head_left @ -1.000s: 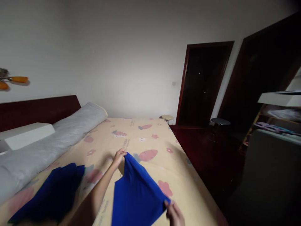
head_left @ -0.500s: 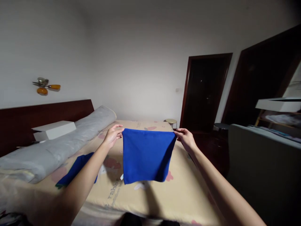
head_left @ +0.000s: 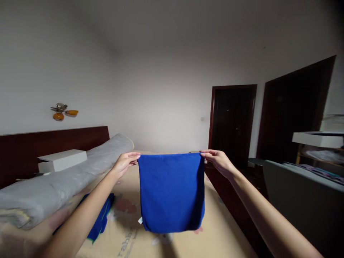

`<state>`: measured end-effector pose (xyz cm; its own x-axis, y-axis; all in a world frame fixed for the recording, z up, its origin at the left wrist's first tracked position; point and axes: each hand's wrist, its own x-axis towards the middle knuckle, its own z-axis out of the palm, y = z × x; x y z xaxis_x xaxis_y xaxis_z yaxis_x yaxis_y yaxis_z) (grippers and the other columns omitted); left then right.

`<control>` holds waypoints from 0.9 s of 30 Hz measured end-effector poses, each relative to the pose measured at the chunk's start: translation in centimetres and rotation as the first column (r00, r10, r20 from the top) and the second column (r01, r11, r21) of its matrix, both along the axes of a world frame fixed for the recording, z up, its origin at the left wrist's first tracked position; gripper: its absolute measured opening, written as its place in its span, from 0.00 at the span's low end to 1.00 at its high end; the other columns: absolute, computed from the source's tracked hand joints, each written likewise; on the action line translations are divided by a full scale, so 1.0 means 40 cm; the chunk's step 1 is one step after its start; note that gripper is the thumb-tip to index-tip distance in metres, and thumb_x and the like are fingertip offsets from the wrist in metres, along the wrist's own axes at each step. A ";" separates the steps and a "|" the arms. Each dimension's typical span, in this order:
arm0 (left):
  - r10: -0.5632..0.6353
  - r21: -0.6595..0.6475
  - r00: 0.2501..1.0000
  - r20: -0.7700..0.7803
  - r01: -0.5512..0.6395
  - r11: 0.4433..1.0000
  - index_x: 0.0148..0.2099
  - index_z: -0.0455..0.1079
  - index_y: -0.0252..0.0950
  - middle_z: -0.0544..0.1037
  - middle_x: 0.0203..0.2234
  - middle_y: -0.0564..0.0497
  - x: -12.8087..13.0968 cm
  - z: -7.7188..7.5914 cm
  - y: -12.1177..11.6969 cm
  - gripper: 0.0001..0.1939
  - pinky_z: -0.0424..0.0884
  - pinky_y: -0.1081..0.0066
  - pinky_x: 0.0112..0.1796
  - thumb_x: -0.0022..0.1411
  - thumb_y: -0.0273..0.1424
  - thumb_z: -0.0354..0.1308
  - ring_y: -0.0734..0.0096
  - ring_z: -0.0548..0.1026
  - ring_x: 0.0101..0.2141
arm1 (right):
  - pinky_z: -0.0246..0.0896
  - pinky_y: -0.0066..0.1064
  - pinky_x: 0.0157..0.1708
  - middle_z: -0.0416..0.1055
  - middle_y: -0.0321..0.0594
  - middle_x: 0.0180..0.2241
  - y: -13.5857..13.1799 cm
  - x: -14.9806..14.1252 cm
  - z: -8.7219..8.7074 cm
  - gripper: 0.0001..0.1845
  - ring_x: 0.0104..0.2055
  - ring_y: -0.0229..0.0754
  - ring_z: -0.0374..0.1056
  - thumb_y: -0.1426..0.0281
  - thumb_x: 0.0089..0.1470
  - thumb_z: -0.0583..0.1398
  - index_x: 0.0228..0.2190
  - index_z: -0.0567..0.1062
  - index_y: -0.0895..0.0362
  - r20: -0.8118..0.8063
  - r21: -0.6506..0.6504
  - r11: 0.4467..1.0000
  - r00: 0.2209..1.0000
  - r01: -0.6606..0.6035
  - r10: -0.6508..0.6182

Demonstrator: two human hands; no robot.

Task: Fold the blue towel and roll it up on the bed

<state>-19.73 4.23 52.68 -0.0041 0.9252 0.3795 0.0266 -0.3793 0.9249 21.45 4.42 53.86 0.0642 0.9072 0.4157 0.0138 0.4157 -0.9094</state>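
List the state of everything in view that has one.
Held blue cloth, spread out, hanging.
Left hand, pinching its top left corner.
Right hand, pinching its top right corner.
Other blue cloth, lying on the bed, partly hidden.
Gray bundle, rolled up.
White box near it, openness unclear.
Wall lamp, apparently unlit.
Door with handle, apparently shut.

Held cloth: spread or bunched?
Spread: the cloth hangs flat, top pulled straight between left hand and right hand. Layer count: cannot tell.

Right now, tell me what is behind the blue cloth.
The printed bed sheet shows at both sides and below the blue cloth, held between the left hand and right hand. What lies directly behind the cloth is covered.
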 end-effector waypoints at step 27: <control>-0.264 -0.227 0.802 -0.536 0.164 0.960 0.28 0.75 0.38 0.77 0.22 0.55 -0.079 -0.040 -0.011 0.13 0.66 0.72 0.30 0.41 0.38 0.71 0.69 0.73 0.27 | 0.53 0.24 0.15 0.68 0.31 0.13 -0.026 0.042 -0.117 0.14 0.13 0.32 0.61 0.61 0.45 0.67 0.24 0.72 0.58 0.519 -0.249 0.953 0.808 -0.171 0.280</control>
